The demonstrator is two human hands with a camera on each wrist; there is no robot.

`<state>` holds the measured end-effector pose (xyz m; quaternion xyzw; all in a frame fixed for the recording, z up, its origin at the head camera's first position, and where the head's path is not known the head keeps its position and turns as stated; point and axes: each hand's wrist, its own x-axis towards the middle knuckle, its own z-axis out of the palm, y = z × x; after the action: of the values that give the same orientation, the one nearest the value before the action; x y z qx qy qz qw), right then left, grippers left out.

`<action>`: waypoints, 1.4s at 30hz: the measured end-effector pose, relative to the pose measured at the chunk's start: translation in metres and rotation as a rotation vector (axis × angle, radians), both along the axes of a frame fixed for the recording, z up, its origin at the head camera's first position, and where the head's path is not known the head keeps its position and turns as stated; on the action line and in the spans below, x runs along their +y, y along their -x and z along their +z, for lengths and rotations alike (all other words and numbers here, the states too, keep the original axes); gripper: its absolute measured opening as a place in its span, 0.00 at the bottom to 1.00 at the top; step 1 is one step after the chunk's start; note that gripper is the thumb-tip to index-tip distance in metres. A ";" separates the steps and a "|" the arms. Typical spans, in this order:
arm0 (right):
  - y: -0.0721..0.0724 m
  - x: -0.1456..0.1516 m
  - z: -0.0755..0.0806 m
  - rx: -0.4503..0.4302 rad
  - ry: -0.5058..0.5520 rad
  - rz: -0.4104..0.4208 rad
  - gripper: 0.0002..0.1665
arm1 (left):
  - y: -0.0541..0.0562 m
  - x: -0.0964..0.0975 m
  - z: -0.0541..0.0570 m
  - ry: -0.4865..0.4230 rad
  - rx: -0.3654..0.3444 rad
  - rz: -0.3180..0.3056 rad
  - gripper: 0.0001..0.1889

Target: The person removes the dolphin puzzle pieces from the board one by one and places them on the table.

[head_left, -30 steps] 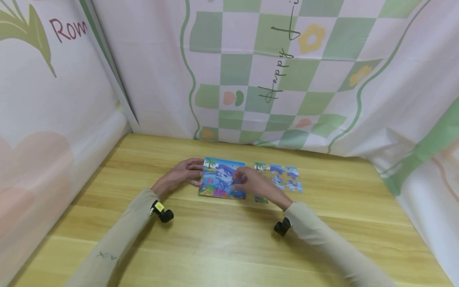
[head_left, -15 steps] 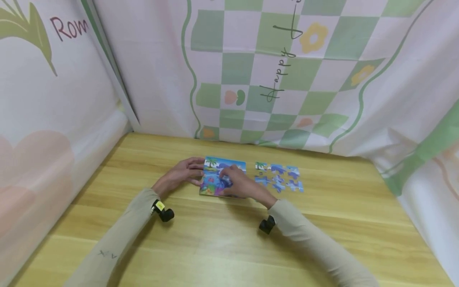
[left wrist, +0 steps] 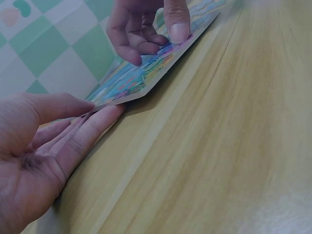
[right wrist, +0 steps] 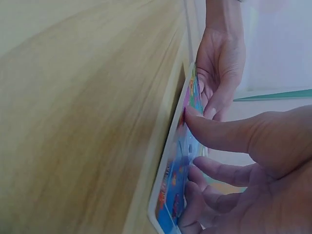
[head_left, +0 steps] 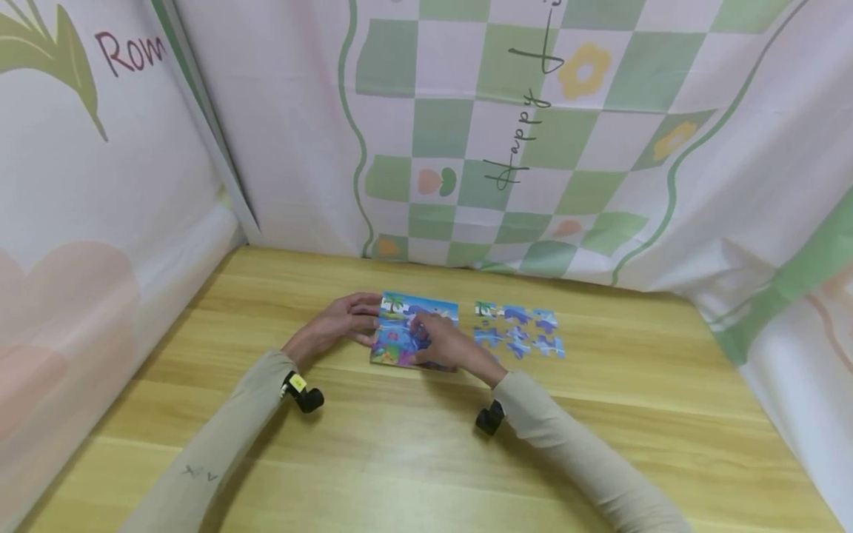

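A flat jigsaw puzzle board (head_left: 390,334) with a dolphin, a palm tree and sea life lies toward the back of the table. The left hand (head_left: 333,324) pinches its left edge; in the left wrist view the thumb is above the edge and a finger (left wrist: 92,124) beneath it. Over the board's lower middle, the right hand (head_left: 443,342) touches the printed surface, thumb (right wrist: 214,129) and fingers apart and bent. Its palm and fingers hide part of the picture. No loose piece shows between its fingertips.
Several loose puzzle pieces (head_left: 515,314) lie in two rows just right of the board, with the right wrist partly over a lower one. The wooden table (head_left: 373,451) runs back to a checkered curtain (head_left: 440,126), with another curtain (head_left: 73,192) at the left.
The right hand has moved left from the board's right side onto its lower middle, uncovering a loose piece beside the board. The left hand keeps its hold on the left edge.
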<state>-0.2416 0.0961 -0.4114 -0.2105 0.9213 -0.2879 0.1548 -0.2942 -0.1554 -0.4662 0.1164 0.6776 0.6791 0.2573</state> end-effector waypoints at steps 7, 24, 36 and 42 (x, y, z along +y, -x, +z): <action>0.002 0.003 -0.006 0.067 0.074 0.030 0.19 | -0.001 0.001 -0.001 0.001 0.007 -0.004 0.36; 0.001 0.009 -0.010 0.059 0.222 0.083 0.16 | -0.001 0.000 -0.001 0.011 0.011 -0.004 0.36; 0.006 0.019 -0.003 -0.097 0.340 0.080 0.08 | 0.000 0.000 -0.001 0.014 0.023 0.000 0.36; 0.005 0.028 0.005 -0.144 0.404 0.032 0.09 | 0.000 0.001 -0.002 0.009 0.028 0.006 0.35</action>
<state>-0.2467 0.1244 -0.4068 -0.2309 0.8280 -0.4784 0.1794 -0.2938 -0.1548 -0.4683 0.1230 0.6844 0.6752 0.2462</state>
